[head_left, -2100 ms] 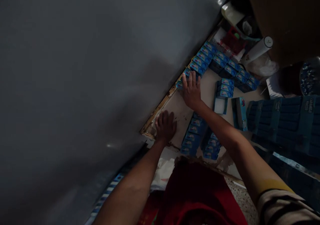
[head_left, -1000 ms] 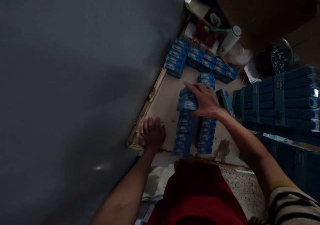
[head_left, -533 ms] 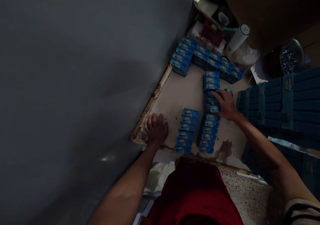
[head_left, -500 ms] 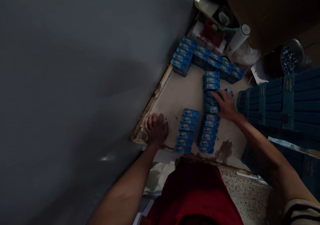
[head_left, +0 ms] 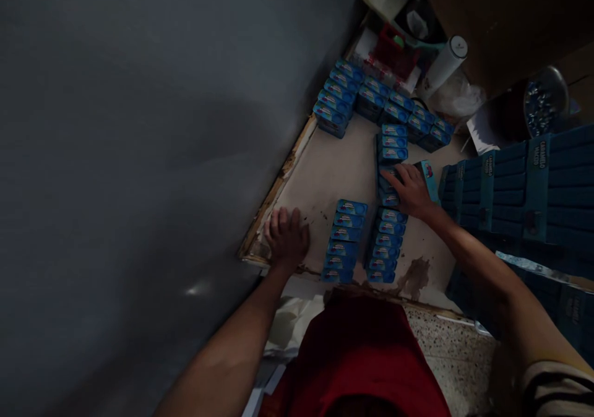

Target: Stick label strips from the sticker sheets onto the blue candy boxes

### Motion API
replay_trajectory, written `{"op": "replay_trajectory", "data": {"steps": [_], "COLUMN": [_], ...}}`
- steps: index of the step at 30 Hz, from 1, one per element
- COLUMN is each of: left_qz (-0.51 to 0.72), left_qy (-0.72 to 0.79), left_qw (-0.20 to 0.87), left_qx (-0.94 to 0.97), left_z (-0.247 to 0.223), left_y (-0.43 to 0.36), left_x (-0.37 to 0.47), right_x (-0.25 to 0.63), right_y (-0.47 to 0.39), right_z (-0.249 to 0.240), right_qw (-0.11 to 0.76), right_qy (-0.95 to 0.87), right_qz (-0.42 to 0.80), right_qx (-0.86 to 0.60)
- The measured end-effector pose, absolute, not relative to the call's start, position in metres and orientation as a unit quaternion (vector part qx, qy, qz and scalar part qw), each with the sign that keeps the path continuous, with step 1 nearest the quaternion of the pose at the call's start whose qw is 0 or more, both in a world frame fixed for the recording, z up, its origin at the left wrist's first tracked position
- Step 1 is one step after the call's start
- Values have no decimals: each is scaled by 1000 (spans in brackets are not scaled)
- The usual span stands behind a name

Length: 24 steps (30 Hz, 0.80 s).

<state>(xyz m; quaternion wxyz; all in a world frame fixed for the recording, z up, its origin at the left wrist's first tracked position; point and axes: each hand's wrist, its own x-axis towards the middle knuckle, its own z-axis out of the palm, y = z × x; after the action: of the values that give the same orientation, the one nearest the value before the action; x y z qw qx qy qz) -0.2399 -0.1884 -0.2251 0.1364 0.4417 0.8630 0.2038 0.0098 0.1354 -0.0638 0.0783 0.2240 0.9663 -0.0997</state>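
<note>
My left hand (head_left: 288,237) lies flat on the worn white tabletop (head_left: 334,163), near its front left corner, fingers spread and holding nothing. My right hand (head_left: 411,189) reaches over a row of small blue boxes (head_left: 388,240) and has its fingers around blue boxes in the middle of that row. A shorter row of blue boxes (head_left: 344,249) stands between my two hands. Farther back, more blue boxes (head_left: 335,104) line the left edge, and others (head_left: 403,112) run across the back. A teal box (head_left: 429,179) lies just behind my right hand.
Large stacks of dark blue cartons (head_left: 510,188) rise on the right. At the back are a white cylinder (head_left: 443,64), a red basket (head_left: 394,55), a plastic bag (head_left: 457,95) and a round container (head_left: 547,100) of small shiny pieces. A grey wall (head_left: 162,126) borders the left.
My right hand has shifted slightly left and back along the row, uncovering more of the teal box. My left hand stays resting on the table. The view has moved a little.
</note>
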Motion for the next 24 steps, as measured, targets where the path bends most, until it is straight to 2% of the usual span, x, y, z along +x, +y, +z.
{"op": "replay_trajectory", "data": {"steps": [6, 14, 19, 22, 24], "left_qz": [199, 203, 209, 204, 204], "left_qy": [861, 860, 855, 857, 859], "left_qw": [135, 140, 127, 119, 124], "left_qx": [449, 447, 457, 458, 454], "left_z": [-225, -222, -220, -220, -221], "left_y": [-189, -190, -188, -187, -187], "left_x": [-241, -239, -238, -238, -238], "right_x": [-2, -13, -6, 10, 25], "right_y": [131, 141, 138, 142, 151], "right_z": [-58, -84, -59, -43, -42], "right_qw": [92, 101, 106, 57, 55], "right_qy": [957, 957, 954, 914, 851], "right_qz": [-97, -68, -68, -39, -41], "right_qx": [256, 263, 273, 401, 520]}}
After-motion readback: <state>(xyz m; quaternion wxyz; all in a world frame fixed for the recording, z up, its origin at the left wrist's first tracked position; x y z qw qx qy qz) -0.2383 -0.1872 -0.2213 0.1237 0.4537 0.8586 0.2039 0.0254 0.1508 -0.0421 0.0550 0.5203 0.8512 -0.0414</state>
